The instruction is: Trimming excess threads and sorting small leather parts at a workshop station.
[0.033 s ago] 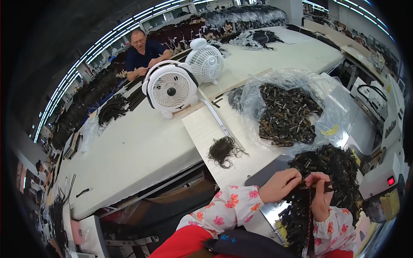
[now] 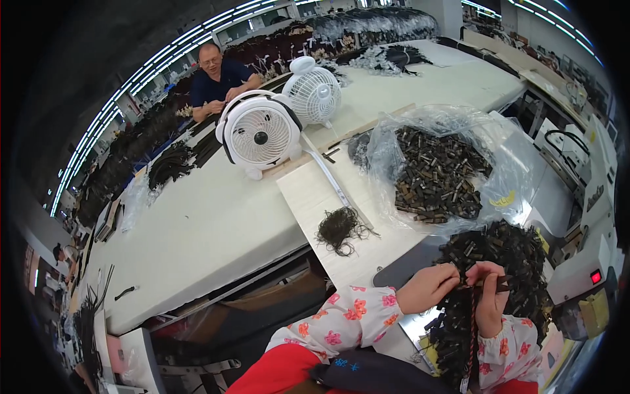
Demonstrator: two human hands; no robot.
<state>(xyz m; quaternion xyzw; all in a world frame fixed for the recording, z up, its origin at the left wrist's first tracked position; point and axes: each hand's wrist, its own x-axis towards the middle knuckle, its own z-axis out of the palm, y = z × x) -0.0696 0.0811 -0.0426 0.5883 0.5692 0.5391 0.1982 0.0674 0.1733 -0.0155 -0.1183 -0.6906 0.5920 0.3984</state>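
Observation:
My left hand point(image 2: 430, 287) is closed, thumb and fingertips pinched together close to my right hand; whatever is between them is too small to make out. My right hand point(image 2: 489, 302) is closed around a short dark strip point(image 2: 502, 284), one end of which sticks out past the fingers. Below the hands hangs a dark braided cord with reddish flecks point(image 2: 472, 335); its upper end disappears at my right hand. Under and behind both hands spreads a heap of short dark folded strips point(image 2: 489, 246).
A clear plastic bag point(image 2: 387, 154) holds many brown-black pieces point(image 2: 440, 174). Left of it, a tangle of dark threads point(image 2: 340, 230) lies on a pale board point(image 2: 302, 190). Two white fans point(image 2: 261, 134) stand on the long table, a person point(image 2: 220, 79) beyond. A white machine point(image 2: 581, 262) with a red light stands right.
My left hand has dropped very slightly, its fingertips still near my right hand. The strip's end at my right hand sits a little differently.

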